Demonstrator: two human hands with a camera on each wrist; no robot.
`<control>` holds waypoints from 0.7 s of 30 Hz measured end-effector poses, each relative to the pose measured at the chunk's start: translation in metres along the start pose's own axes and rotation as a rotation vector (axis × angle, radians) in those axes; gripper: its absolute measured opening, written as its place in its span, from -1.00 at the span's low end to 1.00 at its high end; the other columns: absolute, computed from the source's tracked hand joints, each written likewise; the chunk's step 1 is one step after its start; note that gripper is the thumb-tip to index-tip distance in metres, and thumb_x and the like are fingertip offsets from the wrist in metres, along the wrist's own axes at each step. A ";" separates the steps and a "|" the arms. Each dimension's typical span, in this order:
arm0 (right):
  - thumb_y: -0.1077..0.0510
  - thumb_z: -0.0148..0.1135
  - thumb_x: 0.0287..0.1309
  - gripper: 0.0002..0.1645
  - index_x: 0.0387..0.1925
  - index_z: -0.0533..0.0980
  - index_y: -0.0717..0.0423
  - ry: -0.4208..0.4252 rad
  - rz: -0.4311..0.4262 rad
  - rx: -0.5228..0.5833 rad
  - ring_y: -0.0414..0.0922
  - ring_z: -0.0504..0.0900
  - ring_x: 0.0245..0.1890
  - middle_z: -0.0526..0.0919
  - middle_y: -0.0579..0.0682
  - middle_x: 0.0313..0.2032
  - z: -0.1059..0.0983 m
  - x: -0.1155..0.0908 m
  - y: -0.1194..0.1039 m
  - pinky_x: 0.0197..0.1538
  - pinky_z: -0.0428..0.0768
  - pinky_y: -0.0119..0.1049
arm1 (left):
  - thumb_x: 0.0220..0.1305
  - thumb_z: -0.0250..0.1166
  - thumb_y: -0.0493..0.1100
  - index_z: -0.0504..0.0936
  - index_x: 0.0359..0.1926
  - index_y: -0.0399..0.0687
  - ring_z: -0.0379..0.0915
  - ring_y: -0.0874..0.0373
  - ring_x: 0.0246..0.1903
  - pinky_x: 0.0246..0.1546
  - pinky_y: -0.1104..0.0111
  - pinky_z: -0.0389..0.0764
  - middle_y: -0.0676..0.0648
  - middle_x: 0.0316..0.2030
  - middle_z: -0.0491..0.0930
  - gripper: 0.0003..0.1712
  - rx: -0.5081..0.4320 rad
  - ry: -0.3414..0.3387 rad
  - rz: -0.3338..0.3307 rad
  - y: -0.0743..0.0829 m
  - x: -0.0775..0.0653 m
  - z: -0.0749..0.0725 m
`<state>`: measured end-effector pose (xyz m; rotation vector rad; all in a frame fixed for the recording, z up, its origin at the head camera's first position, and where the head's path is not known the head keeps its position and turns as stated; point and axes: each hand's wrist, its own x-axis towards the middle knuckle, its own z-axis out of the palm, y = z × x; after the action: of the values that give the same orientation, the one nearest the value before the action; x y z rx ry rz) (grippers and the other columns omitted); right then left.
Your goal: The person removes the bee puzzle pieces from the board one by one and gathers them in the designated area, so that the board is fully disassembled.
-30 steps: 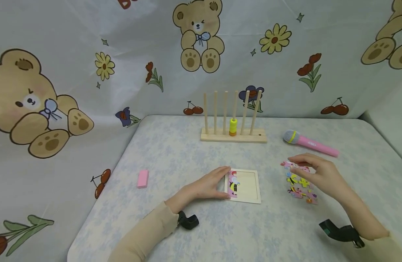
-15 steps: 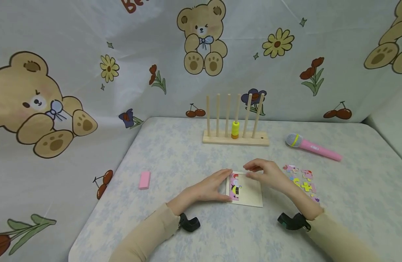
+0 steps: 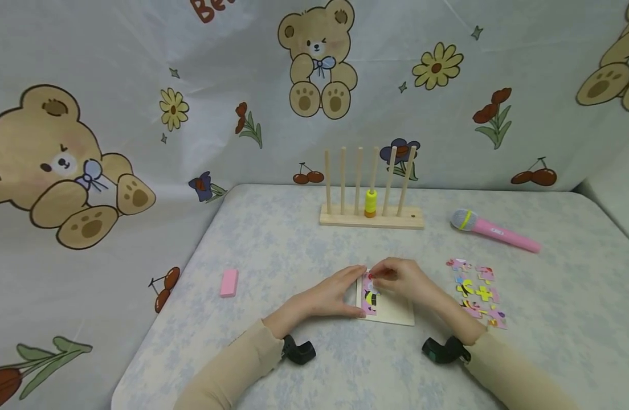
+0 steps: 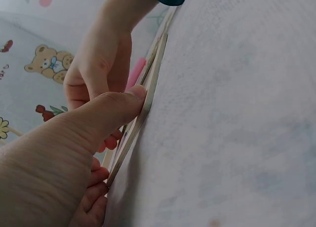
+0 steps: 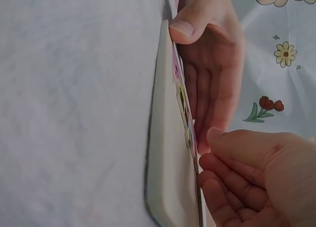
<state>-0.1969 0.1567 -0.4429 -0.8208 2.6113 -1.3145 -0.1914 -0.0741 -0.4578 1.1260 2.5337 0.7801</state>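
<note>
A shallow wooden puzzle tray (image 3: 396,313) lies on the table, with a column of pink and yellow jigsaw pieces (image 3: 369,306) along its left side. My left hand (image 3: 325,294) grips the tray at its left end; in the left wrist view the thumb (image 4: 136,93) presses its near edge and the fingers lie at the far side. Over the tray's upper left part, my right hand (image 3: 404,279) has its fingers bent down to the pieces. In the right wrist view those fingertips meet the pieces' surface; I cannot tell if they pinch one.
Several loose jigsaw pieces (image 3: 483,293) lie right of the tray. Behind them is a pink toy microphone (image 3: 504,234). A wooden peg stand (image 3: 345,219) with yellow and orange beads (image 3: 370,201) stands at the back. A pink block (image 3: 229,283) lies at the left.
My right hand has moved left from over the loose pieces to the tray's upper left pieces, its fingers drawing together there. The left hand has stayed on the tray.
</note>
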 end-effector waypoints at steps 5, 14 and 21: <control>0.31 0.32 0.08 -0.82 -0.22 0.64 0.17 0.036 -0.056 -0.053 -0.17 0.59 -0.28 0.65 -0.09 -0.30 0.005 -0.001 0.000 -0.18 0.59 -0.30 | 0.12 0.35 0.16 -0.02 0.45 -0.21 -0.14 0.13 0.39 0.33 0.30 0.02 -0.13 0.42 0.01 0.08 -0.003 -0.004 0.008 -0.001 0.000 -0.001; 0.32 0.34 0.05 -0.83 -0.27 0.64 0.12 0.088 -0.091 -0.120 -0.21 0.57 -0.31 0.64 -0.12 -0.33 0.009 -0.003 0.004 -0.21 0.59 -0.32 | 0.12 0.35 0.17 -0.01 0.44 -0.23 -0.13 0.12 0.39 0.33 0.31 0.03 -0.14 0.41 0.01 0.08 0.011 -0.010 0.006 -0.001 0.000 -0.002; 0.36 0.34 0.04 -0.83 -0.27 0.65 0.15 0.068 -0.115 -0.083 -0.15 0.60 -0.28 0.66 -0.08 -0.31 0.009 -0.004 0.004 -0.18 0.60 -0.29 | 0.12 0.35 0.17 -0.02 0.45 -0.23 -0.12 0.11 0.39 0.32 0.30 0.04 -0.15 0.41 0.01 0.09 0.002 -0.002 0.011 -0.001 0.001 -0.001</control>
<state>-0.1920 0.1543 -0.4522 -0.9689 2.7256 -1.2908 -0.1934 -0.0746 -0.4577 1.1412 2.5290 0.7786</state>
